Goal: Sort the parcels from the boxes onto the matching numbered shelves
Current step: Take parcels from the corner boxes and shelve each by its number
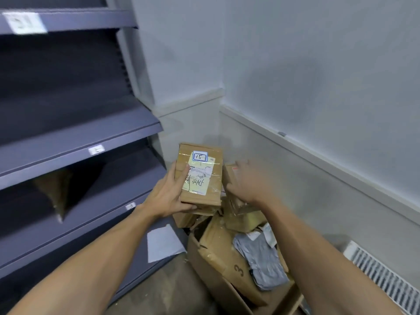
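Observation:
My left hand (169,194) grips a small brown cardboard parcel (204,189) by its left edge, thumb on top; its white label carries a sticker reading 15. To its right, my right hand (246,181) lies blurred over a second brown parcel (230,172) with fingers spread; whether it holds that parcel I cannot tell. Below both hands, an open cardboard box (218,253) marked 3 holds a grey poly mailer (263,262) and more brown parcels (244,220). Dark blue shelves (75,137) rise on the left, their edges tagged 31 (23,22), 2 (96,149) and 3 (130,206).
One brown parcel (55,192) sits on the shelf under the tag 2. A white sheet of paper (162,243) leans at the shelf's foot. Pale walls meet in a corner behind the box, and a white floor grille (386,280) runs at the lower right.

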